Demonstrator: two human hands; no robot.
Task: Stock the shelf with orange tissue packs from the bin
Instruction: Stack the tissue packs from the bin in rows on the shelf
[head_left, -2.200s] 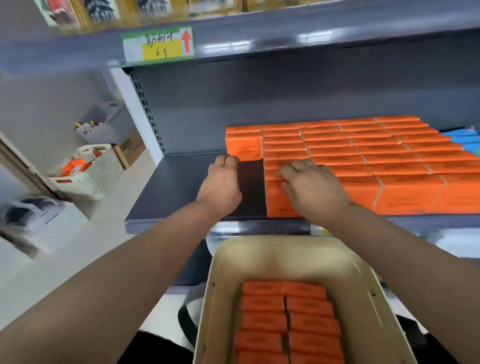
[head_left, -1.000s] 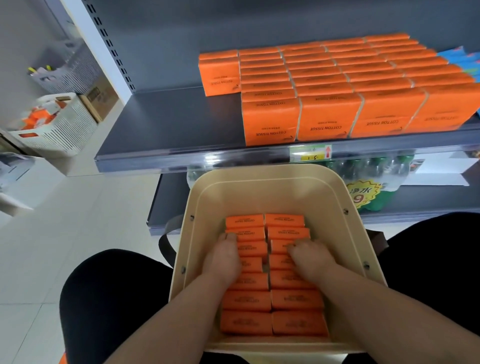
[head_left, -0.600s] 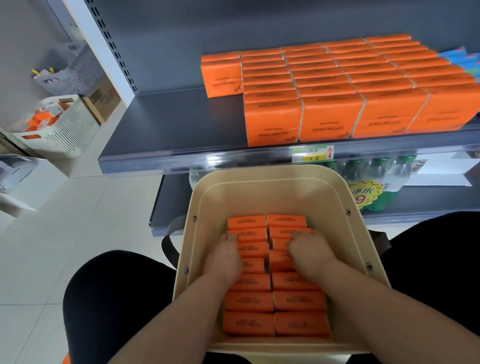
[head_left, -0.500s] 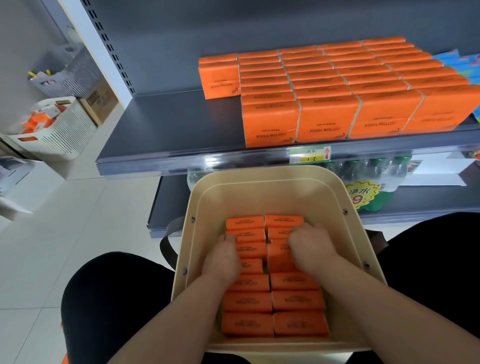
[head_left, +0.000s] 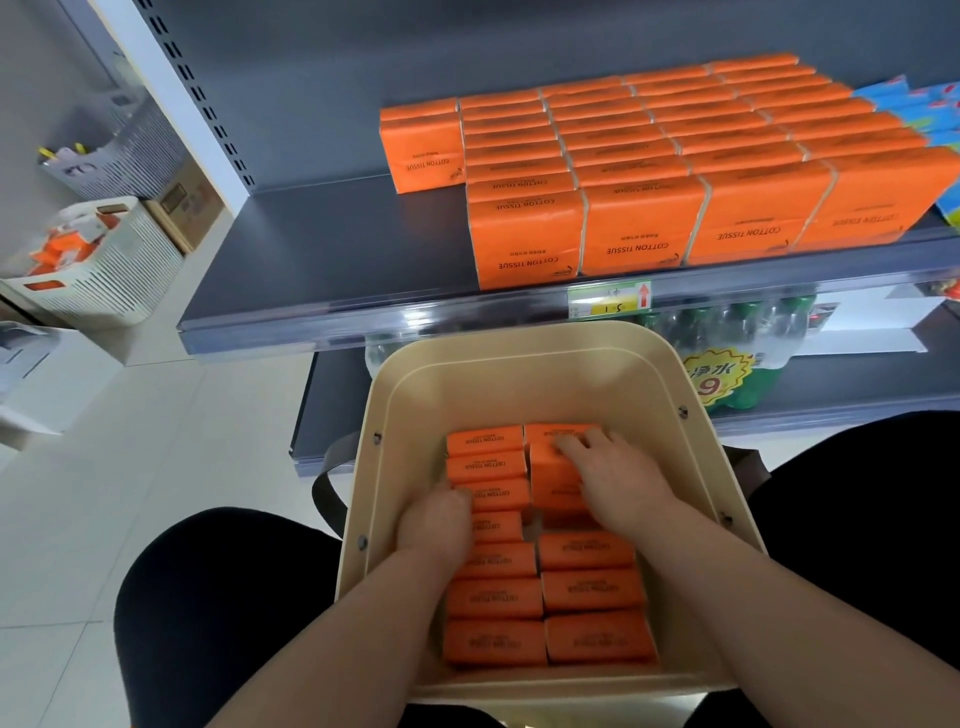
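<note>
A beige bin (head_left: 519, 343) rests on my lap and holds two columns of orange tissue packs (head_left: 592, 592). My right hand (head_left: 618, 478) grips a pack (head_left: 553, 478) near the far end of the right column. That pack is tipped up out of its row, and a gap shows behind it. My left hand (head_left: 436, 519) curls over the left end of a pack (head_left: 496, 526) in the left column, its fingertips hidden beside the bin wall. On the grey shelf (head_left: 337, 249) above stand rows of orange packs (head_left: 649, 171), with one short stack (head_left: 421, 140) at the back left.
Bare shelf surface lies left of the orange rows. Blue packs (head_left: 924, 104) sit at the shelf's right end. Green-capped bottles (head_left: 727, 332) stand on the lower shelf behind the bin. A white slatted basket (head_left: 104, 270) is on the floor at left.
Both hands came down from the shelf into the bin. In the last half second my right hand slid forward and tipped a right-column pack upward; my left hand stayed in place.
</note>
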